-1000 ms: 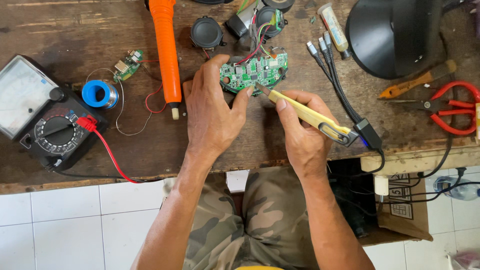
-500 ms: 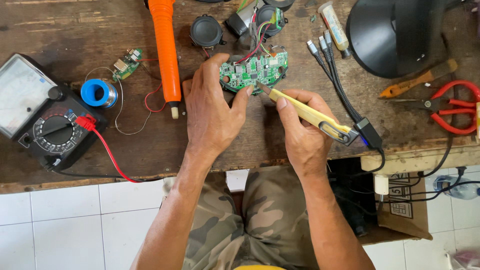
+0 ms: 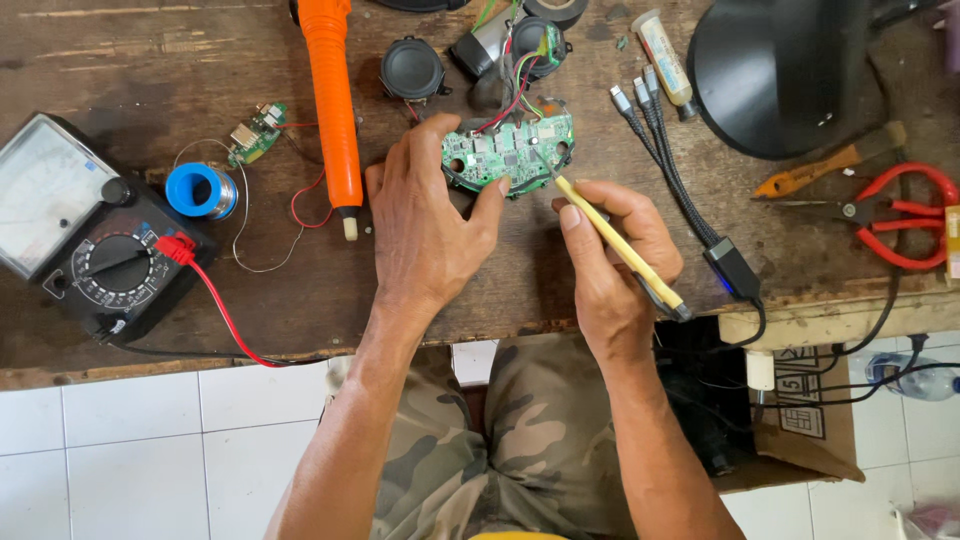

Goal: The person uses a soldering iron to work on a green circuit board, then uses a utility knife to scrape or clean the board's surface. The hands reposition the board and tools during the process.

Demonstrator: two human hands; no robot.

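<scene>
My left hand rests on the wooden bench and pinches the near edge of a green circuit board between thumb and fingers. Red, black and green wires run from the board up to small black speakers. My right hand grips a yellow soldering iron like a pen. Its tip touches the board's right near edge.
An analogue multimeter with a red lead sits at the left, beside a blue solder spool and a small green board. An orange tool lies upright. Black multi-head cable, black lamp shade, red pliers stand right.
Both hands and the soldering iron hold almost the same place on the board. Only the view has shifted slightly.
</scene>
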